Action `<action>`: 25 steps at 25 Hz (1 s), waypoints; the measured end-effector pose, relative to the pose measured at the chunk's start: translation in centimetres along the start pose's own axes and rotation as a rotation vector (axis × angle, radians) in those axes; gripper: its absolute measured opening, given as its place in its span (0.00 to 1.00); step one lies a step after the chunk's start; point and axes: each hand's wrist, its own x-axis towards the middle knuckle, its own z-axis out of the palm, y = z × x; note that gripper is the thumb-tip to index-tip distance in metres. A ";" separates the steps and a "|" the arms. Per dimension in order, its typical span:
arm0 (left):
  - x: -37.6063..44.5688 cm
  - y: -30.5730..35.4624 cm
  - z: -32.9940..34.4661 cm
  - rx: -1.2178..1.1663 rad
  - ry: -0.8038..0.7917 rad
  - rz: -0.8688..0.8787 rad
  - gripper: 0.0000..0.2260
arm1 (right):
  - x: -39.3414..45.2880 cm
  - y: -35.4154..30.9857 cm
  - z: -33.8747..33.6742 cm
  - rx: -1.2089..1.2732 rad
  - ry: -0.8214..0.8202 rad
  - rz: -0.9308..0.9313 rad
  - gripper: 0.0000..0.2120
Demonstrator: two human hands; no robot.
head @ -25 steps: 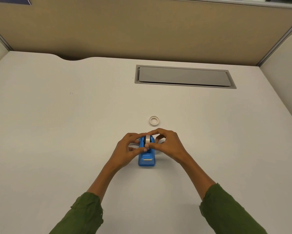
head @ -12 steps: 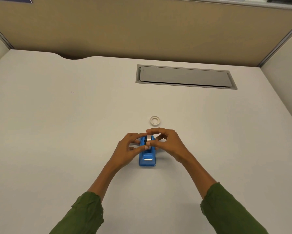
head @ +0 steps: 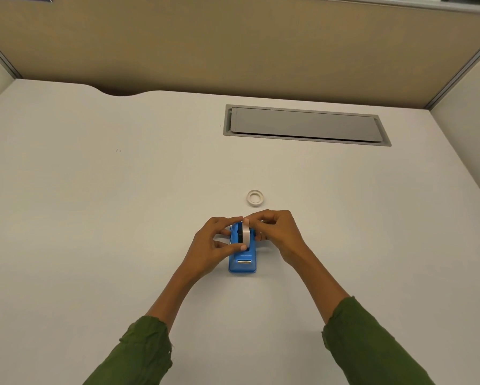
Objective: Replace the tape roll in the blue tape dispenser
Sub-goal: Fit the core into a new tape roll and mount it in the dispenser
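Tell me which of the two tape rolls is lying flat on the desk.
The small white ring beyond the hands lies flat, untouched. The other roll stands on edge in the blue dispenser.

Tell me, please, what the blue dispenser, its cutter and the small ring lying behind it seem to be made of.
Blue dispenser: probably moulded plastic, uniform saturated colour with a soft sheen. Cutter: looks like metal, a thin bright silvery strip, though too small to be sure. Small ring: seemingly a nearly empty tape core, off-white, matte; cardboard or plastic cannot be told.
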 end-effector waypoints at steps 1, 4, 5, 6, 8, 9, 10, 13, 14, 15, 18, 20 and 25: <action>0.0 0.0 0.0 0.004 -0.002 0.000 0.26 | 0.2 0.0 0.0 0.002 0.014 0.015 0.09; 0.0 -0.1 -0.1 0.003 -0.009 0.007 0.25 | 0.2 -0.2 -0.2 0.011 -0.010 0.024 0.10; 0.0 -0.1 -0.1 0.001 -0.007 0.009 0.25 | 0.0 -0.3 -0.4 0.018 -0.048 0.019 0.09; 0.0 -0.1 -0.1 -0.003 -0.003 0.011 0.24 | -0.2 -0.3 -0.6 0.016 -0.094 0.010 0.09; 0.0 -0.2 -0.3 -0.008 0.004 0.022 0.23 | -0.6 -0.3 -1.0 -0.037 -0.166 -0.012 0.11; 0.1 -0.2 -0.3 -0.006 0.005 0.027 0.22 | -0.6 -0.2 -1.1 -0.073 -0.183 -0.019 0.13; 0.1 -0.2 -0.3 -0.004 0.005 0.030 0.22 | -0.6 -0.1 -1.2 -0.092 -0.187 -0.024 0.15; 0.1 -0.3 -0.2 0.004 0.012 0.026 0.21 | -0.6 0.0 -0.9 -0.065 -0.162 -0.035 0.15; 0.1 -0.3 -0.2 0.004 0.012 0.025 0.21 | -0.6 0.1 -0.7 -0.055 -0.147 -0.033 0.15; 0.1 -0.4 -0.3 0.000 0.008 0.028 0.21 | -0.6 0.1 -0.6 -0.044 -0.132 -0.027 0.14; 0.1 -0.5 -0.4 -0.014 -0.003 0.038 0.19 | -0.5 0.2 -0.4 0.013 -0.097 0.002 0.09; 0.1 -0.4 -0.4 -0.011 -0.004 0.040 0.18 | -0.4 0.1 -0.4 0.027 -0.075 0.008 0.05; 0.1 -0.4 -0.4 -0.024 -0.005 0.038 0.17 | -0.4 -0.2 -0.4 0.005 -0.078 0.025 0.11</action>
